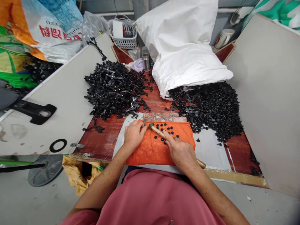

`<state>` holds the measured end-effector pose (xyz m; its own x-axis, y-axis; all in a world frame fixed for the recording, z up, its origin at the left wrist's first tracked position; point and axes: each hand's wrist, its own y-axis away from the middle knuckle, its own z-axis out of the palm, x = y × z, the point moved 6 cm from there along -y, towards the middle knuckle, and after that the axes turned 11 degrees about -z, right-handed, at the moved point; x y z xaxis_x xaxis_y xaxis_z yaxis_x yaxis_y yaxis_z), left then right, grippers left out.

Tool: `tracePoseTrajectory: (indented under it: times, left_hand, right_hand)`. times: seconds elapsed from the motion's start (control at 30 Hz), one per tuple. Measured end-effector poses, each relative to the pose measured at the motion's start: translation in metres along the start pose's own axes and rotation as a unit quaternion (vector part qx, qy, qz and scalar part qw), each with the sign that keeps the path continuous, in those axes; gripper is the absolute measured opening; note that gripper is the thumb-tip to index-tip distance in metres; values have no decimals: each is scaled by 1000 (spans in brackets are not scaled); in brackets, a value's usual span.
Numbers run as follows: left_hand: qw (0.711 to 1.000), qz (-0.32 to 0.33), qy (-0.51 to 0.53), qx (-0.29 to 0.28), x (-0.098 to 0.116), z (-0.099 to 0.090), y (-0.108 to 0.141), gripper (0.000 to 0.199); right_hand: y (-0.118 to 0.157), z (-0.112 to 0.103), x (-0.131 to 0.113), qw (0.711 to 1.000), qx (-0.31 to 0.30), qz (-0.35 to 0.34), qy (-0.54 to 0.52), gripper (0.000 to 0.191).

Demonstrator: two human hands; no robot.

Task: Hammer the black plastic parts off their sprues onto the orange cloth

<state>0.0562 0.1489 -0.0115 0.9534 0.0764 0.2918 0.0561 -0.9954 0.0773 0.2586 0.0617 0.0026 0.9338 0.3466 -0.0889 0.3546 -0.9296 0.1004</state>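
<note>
My right hand [182, 153] is wrapped round the wooden handle of a small hammer [158, 132], whose greenish head is close to my left fingertips. My left hand [134, 135] pinches a small dark plastic part [144, 122] at the far edge of an orange cloth [150, 153]; my fingers partly cover it. Several small round black caps [162, 139] lie scattered on the cloth around the hammer head. Behind the cloth is a worn, speckled strip [161, 117].
Black linked plastic parts [112, 87] are heaped at the left, black stud-like pieces [217, 109] at the right. A white sack [187, 56] opens onto the right heap. Behind stand a metal-capped jar [145, 58], a grey basket [124, 39] and a mug [224, 38]. Pale panels [264, 93] flank the table.
</note>
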Motion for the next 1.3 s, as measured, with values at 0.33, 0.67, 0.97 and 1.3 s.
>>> tracePoseTrajectory:
  times: [0.33, 0.67, 0.97, 1.3]
  left_hand:
    - [978, 89, 164, -97, -6, -27, -12, 38]
    - [977, 77, 126, -152, 4, 12, -34, 47]
    - [984, 111, 87, -113, 10, 12, -32, 45]
    - [984, 138, 37, -108, 11, 15, -30, 43]
  right_hand:
    - [50, -6, 42, 975, 129, 48, -172, 49]
    - [82, 8, 59, 969, 108, 106, -195, 47]
    - [82, 11, 59, 969, 107, 106, -194, 46]
    - [80, 13, 58, 975, 109, 100, -167, 47]
